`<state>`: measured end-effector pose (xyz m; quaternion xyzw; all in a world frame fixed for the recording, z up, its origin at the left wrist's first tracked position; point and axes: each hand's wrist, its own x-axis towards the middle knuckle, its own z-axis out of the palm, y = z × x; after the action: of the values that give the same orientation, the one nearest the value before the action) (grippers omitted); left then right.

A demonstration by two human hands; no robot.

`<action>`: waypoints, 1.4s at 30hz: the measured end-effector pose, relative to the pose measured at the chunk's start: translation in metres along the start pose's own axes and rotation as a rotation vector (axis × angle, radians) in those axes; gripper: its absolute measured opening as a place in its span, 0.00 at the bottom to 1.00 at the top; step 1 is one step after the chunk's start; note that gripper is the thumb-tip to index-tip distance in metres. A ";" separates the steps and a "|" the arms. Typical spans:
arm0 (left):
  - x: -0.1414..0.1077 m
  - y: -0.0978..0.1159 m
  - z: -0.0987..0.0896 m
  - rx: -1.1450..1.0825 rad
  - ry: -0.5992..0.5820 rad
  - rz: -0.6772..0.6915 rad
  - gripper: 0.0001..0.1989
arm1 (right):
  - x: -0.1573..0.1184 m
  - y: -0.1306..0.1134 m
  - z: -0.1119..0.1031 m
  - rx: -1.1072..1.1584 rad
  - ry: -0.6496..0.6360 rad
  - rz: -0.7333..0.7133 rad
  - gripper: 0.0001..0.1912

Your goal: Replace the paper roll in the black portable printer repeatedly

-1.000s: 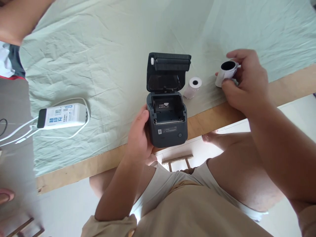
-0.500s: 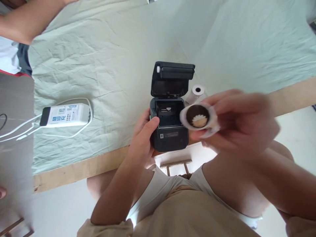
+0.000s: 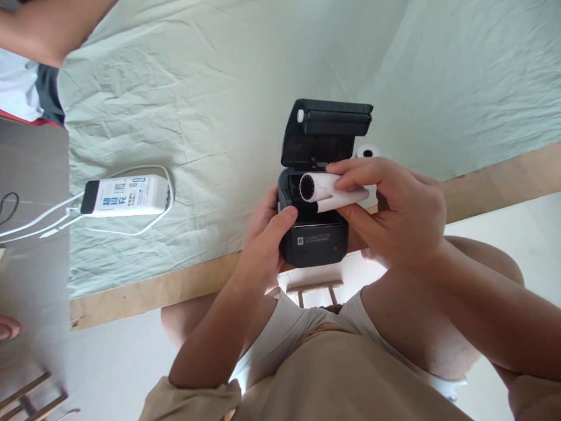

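Note:
My left hand (image 3: 269,234) grips the left side of a small black label printer (image 3: 314,245), thumb over its near-left edge. The printer's lid (image 3: 326,131) is swung up, showing a roller with a white gear at one end. In my right hand (image 3: 390,204) is a white paper roll (image 3: 326,186), held sideways over the printer's open compartment. The roll's dark hollow core faces left, and a loose paper flap hangs from its near side. Behind my right fingers a second paper roll (image 3: 368,151) stands on the cloth, partly hidden.
A white power bank (image 3: 127,196) with white cables lies on the green cloth (image 3: 219,70) at left. Another person's arm (image 3: 56,26) rests at the upper left. The table's wooden edge (image 3: 153,292) runs in front of my legs, with a wooden stool (image 3: 313,286) below.
My right hand has moved left with the paper roll and turned it sideways, from beside the printer to above its compartment. My left hand still holds the printer.

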<state>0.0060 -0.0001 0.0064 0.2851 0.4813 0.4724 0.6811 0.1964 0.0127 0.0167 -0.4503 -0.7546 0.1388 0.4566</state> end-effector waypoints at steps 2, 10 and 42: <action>0.000 0.001 0.001 -0.028 -0.003 -0.013 0.19 | -0.001 0.006 0.001 0.026 -0.051 -0.019 0.20; 0.001 0.004 0.005 -0.038 0.024 -0.033 0.17 | -0.003 0.011 0.001 0.062 -0.035 -0.183 0.16; 0.000 0.007 0.001 0.160 -0.015 -0.046 0.33 | 0.005 0.028 -0.017 0.242 -0.065 0.168 0.33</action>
<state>0.0038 0.0026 0.0127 0.3308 0.5187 0.4146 0.6705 0.2244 0.0285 0.0111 -0.4487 -0.7063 0.2811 0.4699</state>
